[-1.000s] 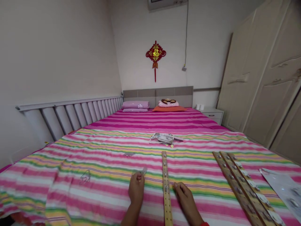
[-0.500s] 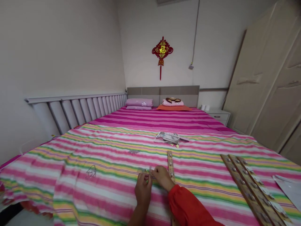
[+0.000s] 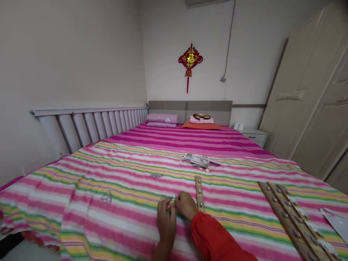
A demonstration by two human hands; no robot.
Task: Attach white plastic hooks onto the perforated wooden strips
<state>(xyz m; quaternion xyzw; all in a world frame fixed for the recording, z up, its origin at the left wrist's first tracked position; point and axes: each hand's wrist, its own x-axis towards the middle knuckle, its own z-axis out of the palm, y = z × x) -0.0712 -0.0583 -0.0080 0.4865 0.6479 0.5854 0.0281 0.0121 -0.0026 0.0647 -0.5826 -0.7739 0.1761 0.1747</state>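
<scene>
My left hand (image 3: 166, 222) and my right hand (image 3: 186, 205) meet low in the middle of the view, over the striped bedsheet (image 3: 130, 188). Both sets of fingers pinch a small clear piece (image 3: 172, 201) between them; I cannot make out what it is. My right arm wears a red sleeve (image 3: 214, 239). Just right of my right hand lies a narrow wooden strip (image 3: 200, 194) with small metal clips along it.
More wooden strips with clips (image 3: 290, 217) lie at the right, beside a clear plastic sheet (image 3: 337, 221). A small heap of packets (image 3: 198, 160) sits further up the bed. Pillows (image 3: 162, 119) rest at the headboard; a wardrobe (image 3: 315, 98) stands on the right.
My right hand left the bed beside the wooden strip and crossed left to join my left hand on the small piece. The view shifted slightly left.
</scene>
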